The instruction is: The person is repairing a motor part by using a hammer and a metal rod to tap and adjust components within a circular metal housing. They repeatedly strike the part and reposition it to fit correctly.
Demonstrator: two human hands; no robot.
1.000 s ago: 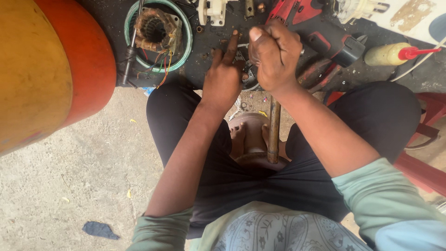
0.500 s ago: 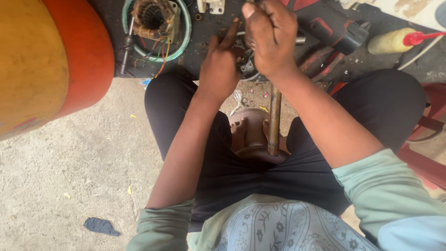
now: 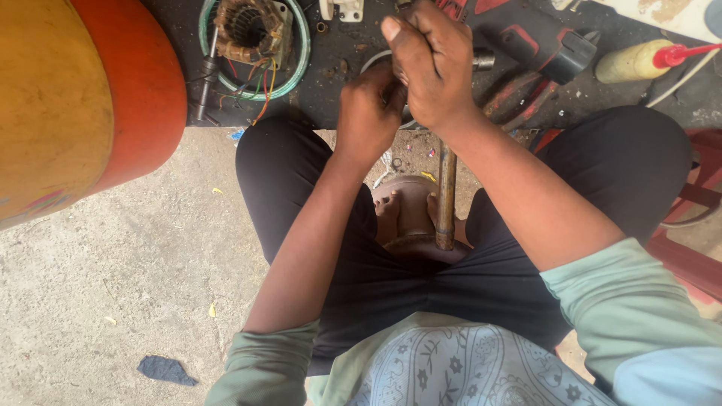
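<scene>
The floor here is rough grey concrete (image 3: pixel 98 301), and on it, in front of the seated person, lies a dark work mat (image 3: pixel 338 83) covered with tools and parts. The person sits low with knees apart, in black trousers and a pale green top. The right hand (image 3: pixel 432 71) is closed in a fist around the top of a rusty metal rod (image 3: pixel 447 192), which stands nearly upright between the legs; its lower end rests on a round brown metal part (image 3: pixel 410 218) held between the bare feet. The left hand (image 3: pixel 368 113) is just beside the right one, touching it, with the fingers curled narrow around something small at the rod's upper end; what exactly it pinches I cannot tell, because the right hand covers it. On the mat, to the left, there is a motor stator with copper windings (image 3: pixel 252 26) lying inside a green ring (image 3: pixel 297 64), with coloured wires coming out. To the right lie a red and black power tool (image 3: pixel 553 49) and a yellow squeeze bottle with a red nozzle (image 3: pixel 639 60). A big orange and yellow cylinder (image 3: pixel 75 98) stands at the left side, near the mat edge. A small dark scrap (image 3: pixel 167 370) lies on the concrete, well apart from everything.
</scene>
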